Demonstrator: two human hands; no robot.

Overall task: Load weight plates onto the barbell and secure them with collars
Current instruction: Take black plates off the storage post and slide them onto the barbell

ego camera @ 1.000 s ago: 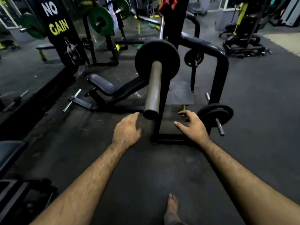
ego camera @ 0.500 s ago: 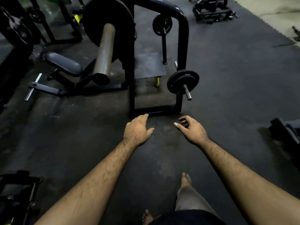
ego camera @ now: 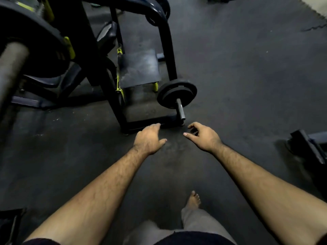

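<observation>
1. Left hand (ego camera: 149,138) & right hand (ego camera: 205,137): fingers apart, empty, above floor (ego camera: 247,85).
2. Small weight plates (ego camera: 177,93) on rack peg (ego camera: 180,110), just beyond hands.
3. Barbell sleeve (ego camera: 10,68) w/ big plate (ego camera: 35,38) far left.

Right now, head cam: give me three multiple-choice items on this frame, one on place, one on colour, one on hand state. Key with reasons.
1. Where are the small black weight plates stored?
A. on a low steel peg at the black rack's base
B. flat on the floor
C. in the right hand

2. What colour are the accents on the rack?
A. red
B. yellow
C. white

3. What are the two hands holding?
A. a collar each
B. one plate between them
C. nothing

Key: 1 A, the plates sit on the peg jutting from the rack's foot. 2 B, yellow strips show along the frame. 3 C, the left hand and right hand reach forward open and empty above the dark rubber floor.
</observation>
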